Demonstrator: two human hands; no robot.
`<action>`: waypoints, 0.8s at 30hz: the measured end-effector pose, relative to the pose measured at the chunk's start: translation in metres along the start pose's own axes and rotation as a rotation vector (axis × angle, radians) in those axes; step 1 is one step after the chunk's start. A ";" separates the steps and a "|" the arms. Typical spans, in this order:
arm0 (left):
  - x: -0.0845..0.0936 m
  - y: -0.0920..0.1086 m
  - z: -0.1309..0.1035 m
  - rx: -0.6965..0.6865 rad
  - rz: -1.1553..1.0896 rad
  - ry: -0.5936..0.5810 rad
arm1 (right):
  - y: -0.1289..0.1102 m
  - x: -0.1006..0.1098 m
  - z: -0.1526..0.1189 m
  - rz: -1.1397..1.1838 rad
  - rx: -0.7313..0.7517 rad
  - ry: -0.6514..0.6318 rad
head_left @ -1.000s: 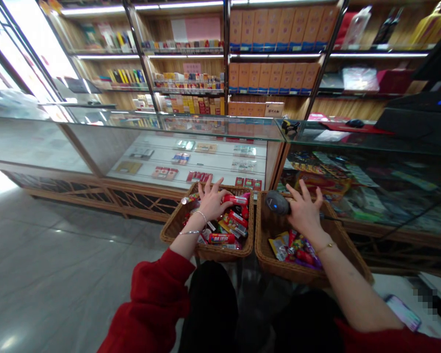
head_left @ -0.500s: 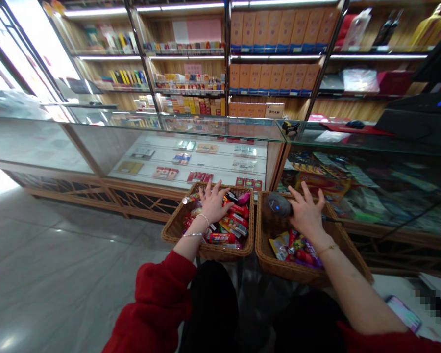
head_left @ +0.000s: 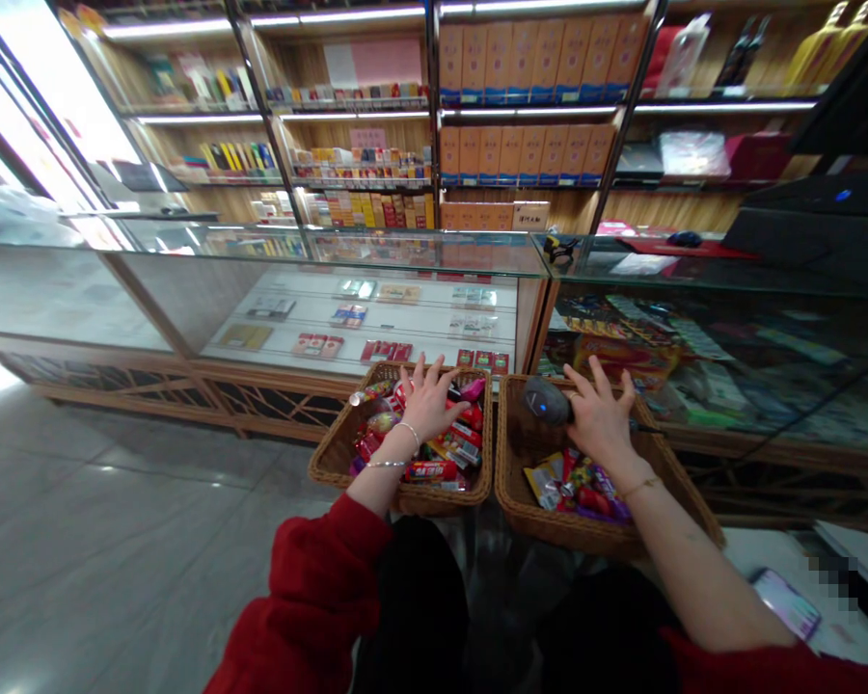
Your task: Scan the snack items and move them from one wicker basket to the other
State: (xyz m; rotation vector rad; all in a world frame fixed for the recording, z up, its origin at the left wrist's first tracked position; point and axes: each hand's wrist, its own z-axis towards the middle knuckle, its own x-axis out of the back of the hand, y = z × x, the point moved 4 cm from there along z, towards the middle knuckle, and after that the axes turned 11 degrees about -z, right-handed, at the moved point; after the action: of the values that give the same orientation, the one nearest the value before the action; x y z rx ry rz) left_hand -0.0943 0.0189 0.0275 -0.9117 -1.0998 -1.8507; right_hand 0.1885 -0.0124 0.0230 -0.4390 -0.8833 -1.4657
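My left hand (head_left: 426, 405) is spread over the left wicker basket (head_left: 328, 463), its fingers apart above a heap of wrapped sweets (head_left: 434, 470). Whether the fingertips touch the sweets I cannot make out. My right hand (head_left: 602, 416) is on a dark grey barcode scanner (head_left: 545, 401) with a small blue light, over the right wicker basket (head_left: 528, 519). The scanner's head sticks out to the left of the hand; its handle is hidden behind the palm, and several fingers stretch upward. Fewer sweet packets (head_left: 579, 487) lie in this basket, below the hand.
Beyond the baskets runs a glass display counter (head_left: 362, 333) with small packs inside. Lit shelves (head_left: 434, 116) with boxes and bottles stand behind it. A phone (head_left: 787, 603) lies on a white surface at lower right. A dark cable (head_left: 817, 414) crosses at right.
The view has shifted slightly, so the background sits a little further left. My left hand has moved slightly to the right over the sweets. The right hand and scanner stay over the right basket.
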 end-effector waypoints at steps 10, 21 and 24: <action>-0.017 0.041 0.012 -0.146 -0.026 -0.046 | 0.017 -0.005 -0.011 0.009 -0.042 -0.021; -0.048 0.091 0.026 -0.302 -0.062 -0.138 | 0.045 -0.008 -0.024 -0.016 -0.057 -0.042; -0.056 0.100 0.028 -0.320 -0.064 -0.162 | 0.052 -0.011 -0.029 -0.028 -0.065 -0.067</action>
State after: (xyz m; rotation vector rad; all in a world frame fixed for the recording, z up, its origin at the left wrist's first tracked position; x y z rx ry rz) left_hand 0.0233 0.0267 0.0246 -1.2408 -0.9508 -2.0725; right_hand 0.2467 -0.0211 0.0102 -0.5284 -0.8995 -1.5164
